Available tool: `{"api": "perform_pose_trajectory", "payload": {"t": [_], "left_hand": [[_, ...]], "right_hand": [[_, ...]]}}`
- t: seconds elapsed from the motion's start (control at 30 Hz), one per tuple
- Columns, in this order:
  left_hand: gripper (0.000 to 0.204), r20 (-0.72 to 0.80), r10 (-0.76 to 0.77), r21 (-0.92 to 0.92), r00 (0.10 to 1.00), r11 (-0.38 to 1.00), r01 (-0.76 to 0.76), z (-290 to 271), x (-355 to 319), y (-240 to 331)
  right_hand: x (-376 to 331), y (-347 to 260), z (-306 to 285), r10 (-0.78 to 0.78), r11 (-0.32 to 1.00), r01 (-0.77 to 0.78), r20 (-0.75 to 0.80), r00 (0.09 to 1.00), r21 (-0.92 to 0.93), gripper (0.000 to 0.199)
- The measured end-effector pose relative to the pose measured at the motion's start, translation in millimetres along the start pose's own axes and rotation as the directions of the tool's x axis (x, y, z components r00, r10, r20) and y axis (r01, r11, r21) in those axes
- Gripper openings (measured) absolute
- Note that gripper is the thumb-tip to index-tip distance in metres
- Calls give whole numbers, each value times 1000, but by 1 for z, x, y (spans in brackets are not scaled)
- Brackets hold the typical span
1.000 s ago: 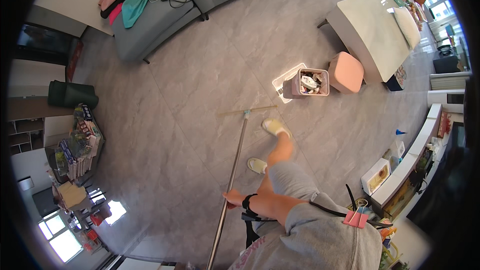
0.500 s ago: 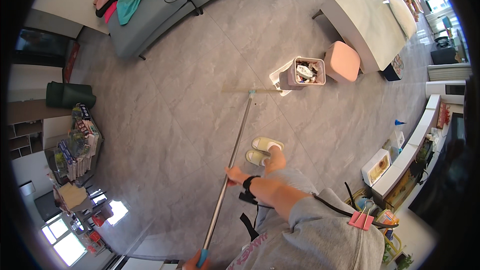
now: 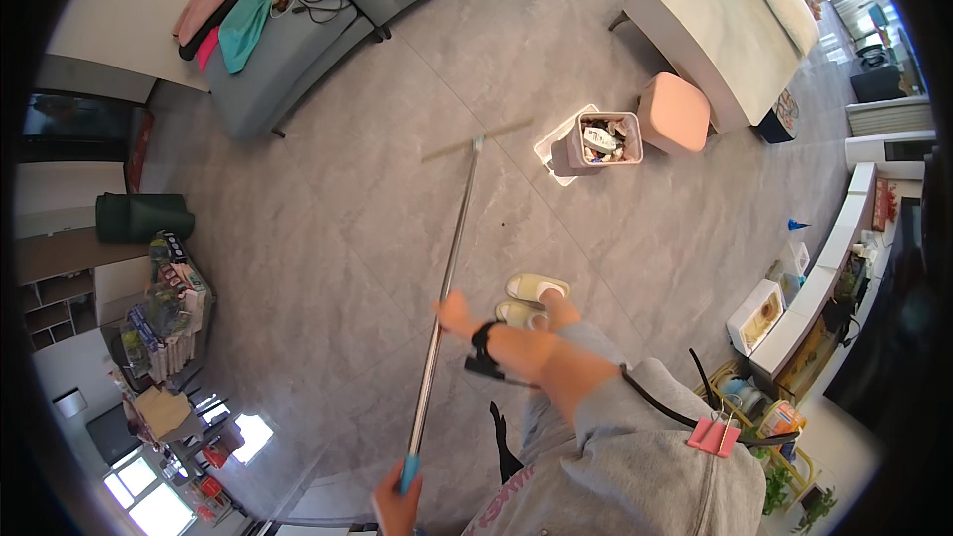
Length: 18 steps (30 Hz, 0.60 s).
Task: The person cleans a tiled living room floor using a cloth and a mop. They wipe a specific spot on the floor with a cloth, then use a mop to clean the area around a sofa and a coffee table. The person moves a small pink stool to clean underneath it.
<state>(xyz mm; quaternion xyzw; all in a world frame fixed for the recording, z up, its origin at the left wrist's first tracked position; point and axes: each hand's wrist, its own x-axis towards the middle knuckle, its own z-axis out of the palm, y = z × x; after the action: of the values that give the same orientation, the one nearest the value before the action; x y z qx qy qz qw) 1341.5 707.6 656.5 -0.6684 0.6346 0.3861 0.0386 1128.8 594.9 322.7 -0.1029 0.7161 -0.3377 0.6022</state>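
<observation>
A long-handled floor squeegee [image 3: 452,268] slants across the middle, with a silver pole and a wide, thin, tan blade. That blade lies on the grey tiles, left of a small bin, and looks blurred. My right hand [image 3: 455,313], with a black band at its wrist, is closed around the middle of the pole. Lower down, my left hand [image 3: 399,504] grips the pole's blue end, partly cut off by the lower edge. The open bin [image 3: 635,157] is full of mixed rubbish. A tiny dark speck [image 3: 503,225] lies on the floor between the blade and my slippers [image 3: 536,288].
Beside the bin stands a pink stool [image 3: 675,114], close to a pale-topped table [image 3: 720,30]. A grey sofa [image 3: 268,74] with clothes and cables is at the upper left. Piled goods [image 3: 169,318] line the left; a white cabinet [image 3: 824,268] runs along the right.
The squeegee's blade has swung away from the bin, up and left, and turned at an angle. Both hands have shifted upward with the pole, and more of my left hand shows.
</observation>
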Motion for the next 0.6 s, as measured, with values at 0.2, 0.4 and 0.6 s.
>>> {"api": "perform_pose_trajectory", "payload": {"t": [0.2, 0.4, 0.6], "left_hand": [[44, 128, -33, 161, 991, 987, 12, 10, 46, 50], [38, 163, -165, 202, 973, 971, 130, -79, -57, 34], [40, 28, -240, 51, 970, 970, 239, -98, -105, -15]], "right_hand": [[34, -7, -39, 244, 962, -252, 81, 966, 107, 34], [-93, 43, 12, 403, 889, -449, 312, 860, 87, 35], [-124, 31, 16, 430, 828, -550, 506, 747, 109, 31]]}}
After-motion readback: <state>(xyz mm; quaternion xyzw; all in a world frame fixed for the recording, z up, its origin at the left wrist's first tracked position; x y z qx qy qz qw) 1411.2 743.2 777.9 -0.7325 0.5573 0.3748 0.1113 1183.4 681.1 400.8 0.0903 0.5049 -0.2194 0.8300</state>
